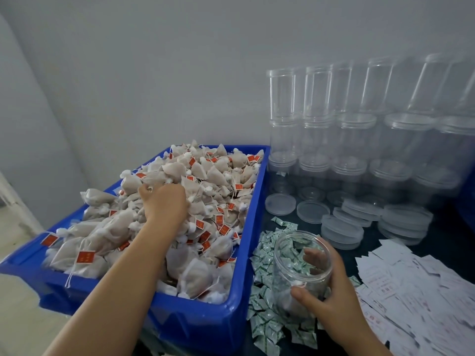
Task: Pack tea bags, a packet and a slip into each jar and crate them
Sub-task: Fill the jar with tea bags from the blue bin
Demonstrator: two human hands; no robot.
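— Right, item one: the blue crate (239, 299)?

— Plastic, on the left, heaped with mesh tea bags (205, 191), each with a string and a small red tag.

— Left hand (164, 201)?

— Reached out over the middle of the heap, knuckles up, fingers curled down into the bags. Whether it has actually caught one, I cannot tell; the fingertips are buried.

— Right hand (331, 296)?

— Wrapped round a clear jar (300, 268), thumb across the near side, fingers showing through the far wall. The jar is open-topped, tilted toward the crate, just beside its right wall, and has at least one tea bag lying in the bottom.

— What is under the jar?

— A loose pile of small green-and-white packets (267, 317) spread on the dark table (442, 232), running along the crate's right side.

— Slips?

— White printed paper slips (411, 286), scattered overlapping to the right of the jar, out to the picture's edge.

— Remaining stock?

— Empty clear jars (347, 140), stacked several high against the grey wall (180, 60) behind the table. In front of them, round clear lids (341, 231), some lying single, some piled.
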